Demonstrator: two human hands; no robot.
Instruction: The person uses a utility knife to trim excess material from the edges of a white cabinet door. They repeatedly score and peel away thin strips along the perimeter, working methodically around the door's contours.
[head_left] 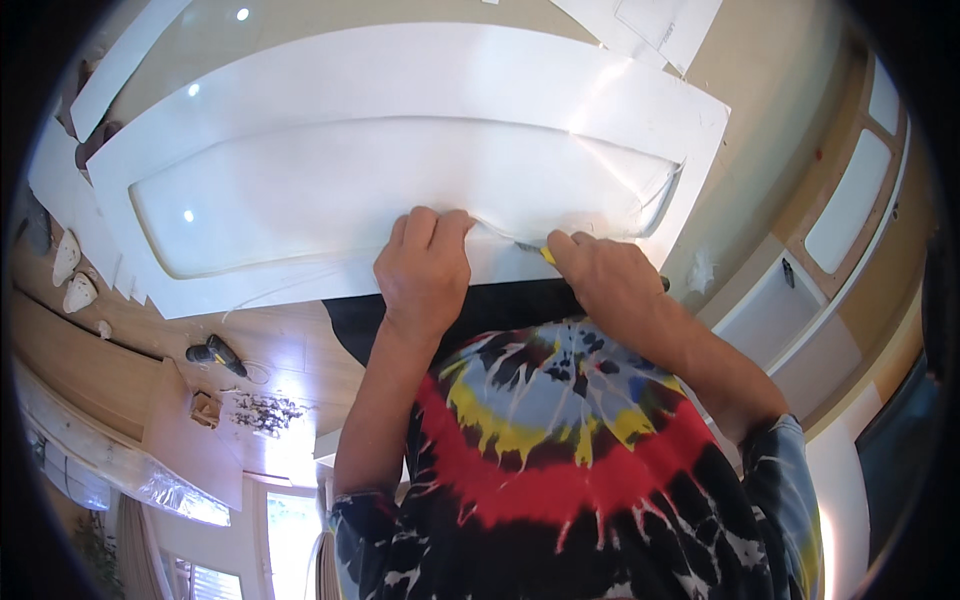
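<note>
A large white panel door (400,70) with a recessed middle lies before me. My right hand (608,275) is closed around a yellow utility knife (547,255), its blade at the near edge of the recess. Just left of it, my left hand (428,265) is closed, fingers curled down at that same edge. A thin pale strip (490,226) runs from its fingertips toward the blade; it looks like film or trim, but I cannot tell which. Loose film (655,205) is wrinkled at the recess's right end.
A cordless drill (216,354) rests on the floor at left, near white shoes (72,270). More white panels (75,190) lie at far left and white sheets (650,30) at the top. Framed panels (848,200) stand along the right.
</note>
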